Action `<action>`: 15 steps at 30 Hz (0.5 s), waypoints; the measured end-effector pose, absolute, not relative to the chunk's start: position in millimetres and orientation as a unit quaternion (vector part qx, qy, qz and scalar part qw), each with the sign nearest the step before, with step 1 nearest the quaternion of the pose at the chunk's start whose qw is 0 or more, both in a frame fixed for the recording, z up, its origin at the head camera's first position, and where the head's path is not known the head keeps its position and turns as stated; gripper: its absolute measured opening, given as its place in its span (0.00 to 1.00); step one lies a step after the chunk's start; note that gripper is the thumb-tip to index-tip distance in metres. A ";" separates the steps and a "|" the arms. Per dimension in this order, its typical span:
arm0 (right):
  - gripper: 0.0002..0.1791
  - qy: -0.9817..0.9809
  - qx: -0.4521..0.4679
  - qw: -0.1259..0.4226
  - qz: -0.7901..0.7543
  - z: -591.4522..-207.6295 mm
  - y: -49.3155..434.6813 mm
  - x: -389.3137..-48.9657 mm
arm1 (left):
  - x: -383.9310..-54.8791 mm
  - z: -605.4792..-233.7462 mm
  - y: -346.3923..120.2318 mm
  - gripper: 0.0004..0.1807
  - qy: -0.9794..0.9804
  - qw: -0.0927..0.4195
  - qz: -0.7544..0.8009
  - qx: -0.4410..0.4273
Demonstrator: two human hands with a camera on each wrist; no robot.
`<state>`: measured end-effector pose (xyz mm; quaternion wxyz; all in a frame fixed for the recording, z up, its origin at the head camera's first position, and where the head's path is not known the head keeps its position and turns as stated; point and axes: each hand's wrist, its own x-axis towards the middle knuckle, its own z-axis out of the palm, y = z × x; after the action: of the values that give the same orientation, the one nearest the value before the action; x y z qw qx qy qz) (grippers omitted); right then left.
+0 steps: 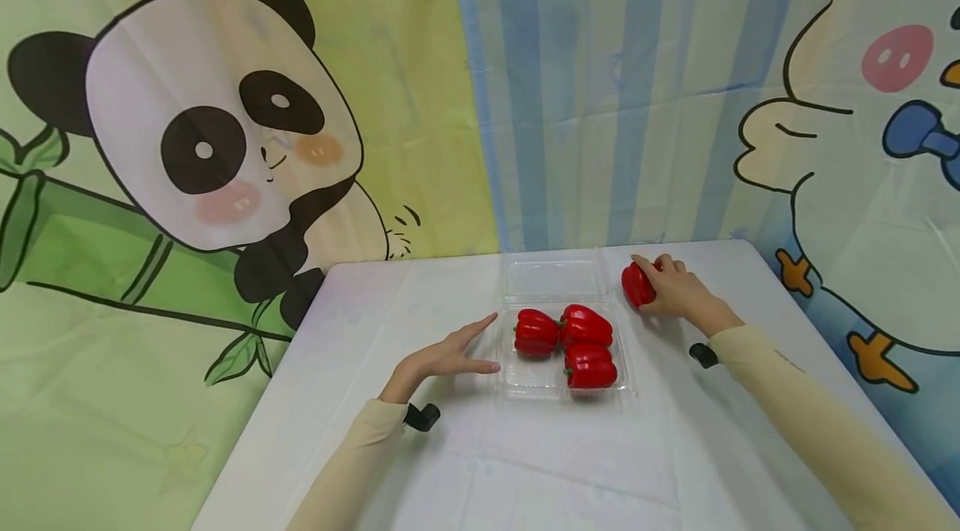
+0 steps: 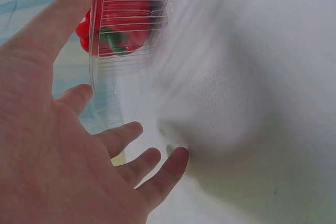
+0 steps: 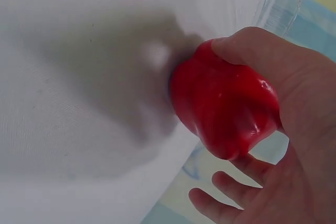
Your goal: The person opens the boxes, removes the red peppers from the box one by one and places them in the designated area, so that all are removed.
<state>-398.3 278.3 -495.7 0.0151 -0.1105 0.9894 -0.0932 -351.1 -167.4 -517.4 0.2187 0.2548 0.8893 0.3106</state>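
Observation:
My right hand (image 1: pixel 681 294) grips a red bell pepper (image 1: pixel 637 286) at the table's back right; the right wrist view shows the thumb and fingers around that bell pepper (image 3: pixel 226 103). Left of it lies a clear plastic clamshell box (image 1: pixel 517 381), its lid (image 1: pixel 551 279) folded back. Three red bell peppers sit inside: one at the left (image 1: pixel 536 333), one at the back right (image 1: pixel 587 326), one at the front right (image 1: pixel 591 367). My left hand (image 1: pixel 442 356) is spread beside the box's left wall, thumb and fingertips near its rim (image 2: pixel 93 61). It holds nothing.
The white table (image 1: pixel 465 464) runs back to a hanging cloth backdrop (image 1: pixel 570 97) printed with a panda and a white bird. A black wrist camera (image 1: pixel 422 417) shows at the left wrist, another black piece (image 1: pixel 703 355) at the right.

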 end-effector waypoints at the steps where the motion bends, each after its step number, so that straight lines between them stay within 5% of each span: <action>1: 0.51 0.989 -0.112 0.014 -0.091 -495.5 277.3 -398.5 | -351.3 -517.3 -167.5 0.55 0.889 0.218 0.312 0.255; 15: 0.54 0.992 -0.099 0.035 -0.068 -492.7 262.8 -400.1 | -349.2 -516.6 -166.1 0.55 0.887 0.223 0.320 0.247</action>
<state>-400.1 262.8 -492.7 0.0345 -0.0988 0.9922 -0.0675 -349.2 -166.1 -516.6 0.2233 0.2472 0.8868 0.3203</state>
